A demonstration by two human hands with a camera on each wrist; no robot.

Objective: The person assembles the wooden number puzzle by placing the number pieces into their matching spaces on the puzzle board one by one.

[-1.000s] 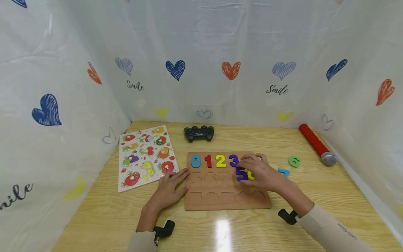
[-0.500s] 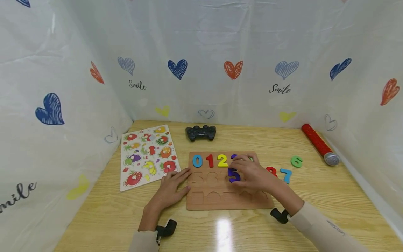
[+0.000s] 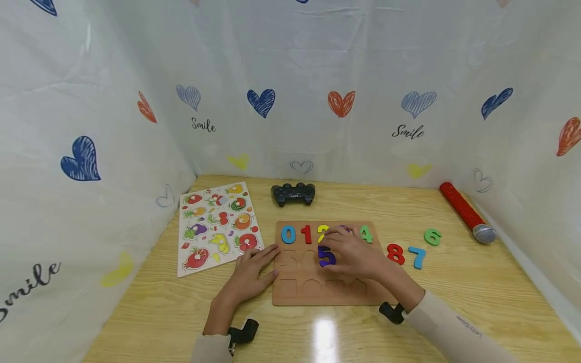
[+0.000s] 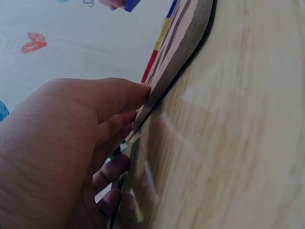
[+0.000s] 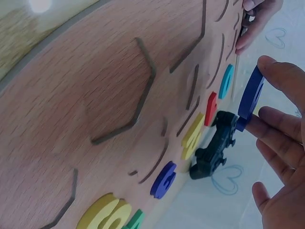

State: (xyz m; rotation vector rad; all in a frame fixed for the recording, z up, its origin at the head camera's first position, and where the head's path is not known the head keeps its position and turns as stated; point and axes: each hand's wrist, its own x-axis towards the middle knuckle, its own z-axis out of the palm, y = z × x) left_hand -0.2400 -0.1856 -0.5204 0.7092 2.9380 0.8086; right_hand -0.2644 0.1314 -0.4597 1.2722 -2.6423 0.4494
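My right hand (image 3: 356, 254) pinches a purple number 5 (image 5: 250, 98) between thumb and fingers, raised above the wooden number board (image 3: 327, 301). On the board's left edge, the fingers of my left hand (image 3: 249, 276) rest straight, and its thumb (image 4: 128, 95) touches the side of the board. Along the top row sit a blue 0 (image 3: 288, 234), red 1 (image 3: 306, 234), yellow 2 (image 5: 192, 137), purple 3 (image 5: 163, 180) and green 4 (image 3: 366, 234). A yellow rounded number piece (image 5: 102, 212) lies on the board, hidden behind my right hand in the head view.
Right of the board lie a red 8 (image 3: 396, 254), blue 7 (image 3: 416, 257) and green 6 (image 3: 432, 236). A red microphone (image 3: 463, 206) is at the far right. Behind the board sits a black game controller (image 3: 293, 194); a fruit puzzle board (image 3: 185, 267) lies at left.
My right hand has carried the purple 5 leftward over the board, uncovering the green 4 and red 8. My left hand stays at the board's left edge.
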